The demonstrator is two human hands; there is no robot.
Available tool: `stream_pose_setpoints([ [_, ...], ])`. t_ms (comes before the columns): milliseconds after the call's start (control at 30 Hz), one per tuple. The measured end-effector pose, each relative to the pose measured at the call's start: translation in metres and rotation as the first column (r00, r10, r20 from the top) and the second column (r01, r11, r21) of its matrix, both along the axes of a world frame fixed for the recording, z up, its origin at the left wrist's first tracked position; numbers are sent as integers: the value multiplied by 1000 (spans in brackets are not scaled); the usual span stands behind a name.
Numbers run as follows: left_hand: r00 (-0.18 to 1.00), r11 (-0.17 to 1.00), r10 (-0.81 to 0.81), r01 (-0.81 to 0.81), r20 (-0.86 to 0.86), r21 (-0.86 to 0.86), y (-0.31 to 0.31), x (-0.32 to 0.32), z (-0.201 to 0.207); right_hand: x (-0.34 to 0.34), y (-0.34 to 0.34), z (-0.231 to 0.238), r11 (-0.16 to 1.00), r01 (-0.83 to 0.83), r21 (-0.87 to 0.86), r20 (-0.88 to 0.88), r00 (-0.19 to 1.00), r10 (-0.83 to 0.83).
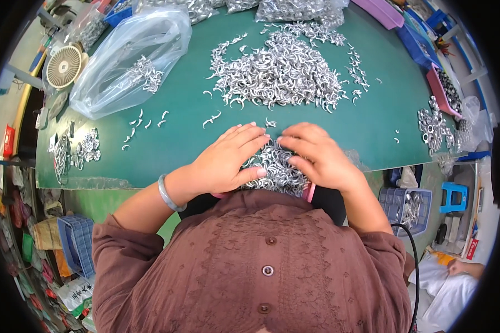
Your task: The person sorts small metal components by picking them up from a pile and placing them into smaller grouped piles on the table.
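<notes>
Between my hands lies a heap of small curved silver metal pieces point(275, 164), in a pink container point(309, 192) whose rim shows at my lap, against the table edge. My left hand point(230, 158) rests over the heap's left side, fingers stretched and thumb apart. Over its right side is my right hand point(319, 155), fingers spread and slightly blurred. Neither hand has a piece visibly gripped. A larger pile of the same curved pieces point(283, 69) is spread on the green table point(183, 125) beyond my hands, with a few loose ones nearer.
A clear plastic bag point(133, 61) with some pieces lies at the left, near a round fan point(64, 66). Metal rings point(434, 125) and a pink tray point(441, 91) are at the right. Blue crates point(78, 244) stand below the table. Another person's hand point(465, 268) shows lower right.
</notes>
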State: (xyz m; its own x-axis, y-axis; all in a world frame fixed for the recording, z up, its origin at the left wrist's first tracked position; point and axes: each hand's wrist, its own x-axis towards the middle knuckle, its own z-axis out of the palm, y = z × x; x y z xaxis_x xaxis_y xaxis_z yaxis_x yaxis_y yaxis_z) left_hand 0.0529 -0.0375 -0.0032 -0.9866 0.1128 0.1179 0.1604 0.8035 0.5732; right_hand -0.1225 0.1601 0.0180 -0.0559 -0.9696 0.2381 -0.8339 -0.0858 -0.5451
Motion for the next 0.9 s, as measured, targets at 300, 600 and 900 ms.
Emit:
stream_pose_setpoints([
  [300, 997, 980, 81, -82, -11, -180, 18, 0, -3, 8, 27, -18, 974, 225, 35, -110, 969, -220],
  [600, 998, 995, 47, -49, -30, -88, 28, -8, -10, 23, 7, -30, 992, 122, -14, -74, 990, -123],
  [900, 997, 996, -20, 14, -81, -85, 35, 7, -8, 33, 25, -26, 996, 49, -72, 13, 999, -48],
])
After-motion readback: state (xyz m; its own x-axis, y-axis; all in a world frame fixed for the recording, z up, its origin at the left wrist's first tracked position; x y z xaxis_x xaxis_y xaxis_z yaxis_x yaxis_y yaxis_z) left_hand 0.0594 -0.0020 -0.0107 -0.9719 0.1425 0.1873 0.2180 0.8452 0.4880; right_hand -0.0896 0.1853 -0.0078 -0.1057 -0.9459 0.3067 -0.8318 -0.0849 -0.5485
